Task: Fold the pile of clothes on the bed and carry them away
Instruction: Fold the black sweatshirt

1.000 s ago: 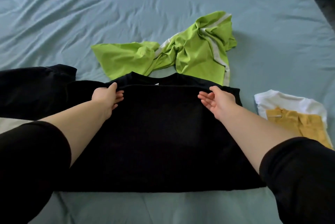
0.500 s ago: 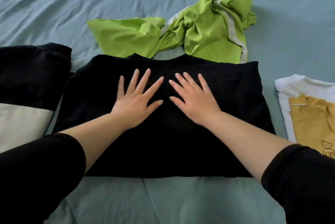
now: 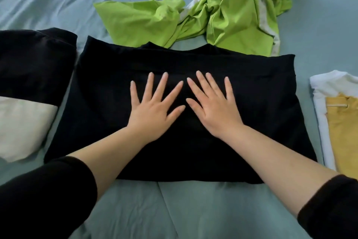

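**On the blue-green bed (image 3: 193, 209), two hands flat on a folded black top (image 3: 271, 122)**

In the middle of the wrinkled bed lies the one folded black top, a broad rectangle of soft cloth with its neckline at the far edge. The left hand (image 3: 153, 111) and the right hand (image 3: 213, 109) rest palm-down on its centre, side by side. Their fingers (image 3: 150, 84) are straight and spread and grip nothing, and the two forefingers almost meet. Two black sleeves (image 3: 42, 200) sit pushed up the forearms.

One crumpled lime-green garment with pale grey stripes (image 3: 222, 16) lies just beyond the top, touching its far edge. To the left sits one stack, a folded black piece (image 3: 33, 60) over a cream piece (image 3: 21, 124). To the right sits a second stack, a mustard-yellow garment (image 3: 344, 132) on a white one (image 3: 319, 93). A pale strip at the yellow garment's neck is too small to read.

A second ago both hands pinched the far fold of the top near the neckline. Half a second ago they already lay flat, and they have barely shifted since. The view now sits closer and lower, so the green garment runs off the top edge.
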`<move>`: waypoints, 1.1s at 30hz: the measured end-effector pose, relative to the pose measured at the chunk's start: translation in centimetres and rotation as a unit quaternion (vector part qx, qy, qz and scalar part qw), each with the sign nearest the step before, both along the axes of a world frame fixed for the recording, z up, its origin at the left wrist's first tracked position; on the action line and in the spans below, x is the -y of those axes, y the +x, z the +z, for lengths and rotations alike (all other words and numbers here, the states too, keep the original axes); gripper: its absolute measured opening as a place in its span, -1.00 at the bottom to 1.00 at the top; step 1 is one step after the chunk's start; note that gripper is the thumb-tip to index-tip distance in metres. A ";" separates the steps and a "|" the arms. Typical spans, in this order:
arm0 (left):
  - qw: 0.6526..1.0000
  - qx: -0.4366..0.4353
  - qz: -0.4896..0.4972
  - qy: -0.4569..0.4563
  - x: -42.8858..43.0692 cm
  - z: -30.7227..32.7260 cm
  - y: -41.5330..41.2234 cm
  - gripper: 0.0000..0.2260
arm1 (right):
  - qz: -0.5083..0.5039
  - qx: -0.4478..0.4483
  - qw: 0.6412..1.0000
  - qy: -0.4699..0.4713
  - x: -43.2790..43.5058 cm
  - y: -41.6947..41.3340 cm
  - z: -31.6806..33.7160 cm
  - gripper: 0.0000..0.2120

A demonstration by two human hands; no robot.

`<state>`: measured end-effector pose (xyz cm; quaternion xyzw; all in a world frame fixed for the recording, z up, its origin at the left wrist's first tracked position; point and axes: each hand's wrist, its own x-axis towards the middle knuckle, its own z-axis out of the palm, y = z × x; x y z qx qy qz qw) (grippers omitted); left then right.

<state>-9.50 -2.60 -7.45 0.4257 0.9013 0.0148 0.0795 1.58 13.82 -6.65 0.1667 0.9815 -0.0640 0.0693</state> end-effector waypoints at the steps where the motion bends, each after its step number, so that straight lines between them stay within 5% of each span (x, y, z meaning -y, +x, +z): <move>1: 1.000 0.014 0.026 -0.011 0.6 -0.4 -0.2 -0.46 | -0.015 0.013 1.000 -0.001 -0.7 0.7 -0.5 -0.42; 7: 0.983 0.052 0.179 -0.003 2.5 0.0 -1.5 -0.39 | -0.163 0.009 0.987 0.006 -3.1 2.5 -0.9 -0.40; 12: 0.999 0.001 -0.008 -0.052 8.0 -0.7 4.5 -0.21 | 0.068 -0.023 0.996 0.045 1.4 10.2 -2.2 -0.39; 17: 0.992 0.023 0.006 -0.121 10.2 -0.6 4.3 -0.10 | -0.045 0.035 0.997 0.044 -1.1 16.2 -1.8 -0.31; 21: 0.990 0.084 -0.019 -0.111 9.2 1.8 7.7 0.07 | -0.214 -0.043 0.959 -0.183 2.9 19.1 0.7 -0.40; 23: 0.985 0.095 -0.103 -0.102 8.6 2.7 10.6 0.04 | -0.402 -0.176 0.853 -0.284 4.9 21.3 2.1 -0.57; 24: 0.983 0.090 -0.133 -0.087 8.0 2.9 11.9 -0.01 | -0.508 -0.229 0.767 -0.317 5.2 22.1 2.5 -0.64; 26: 0.984 0.074 -0.149 -0.064 6.2 2.8 13.8 -0.08 | -0.673 -0.283 0.539 -0.420 4.3 22.8 2.9 -0.68; 28: 0.988 0.062 -0.131 -0.062 4.4 2.2 14.4 -0.01 | -0.699 -0.297 0.350 -0.549 2.1 22.6 2.9 -0.76; 30: 0.990 0.042 -0.114 -0.065 3.1 1.3 14.2 0.03 | -0.659 -0.319 0.246 -0.635 0.4 21.7 3.1 -0.78; 33: 0.992 0.057 -0.090 -0.067 2.0 0.7 14.1 -0.09 | -0.602 -0.361 0.181 -0.689 -0.6 20.2 2.7 -0.73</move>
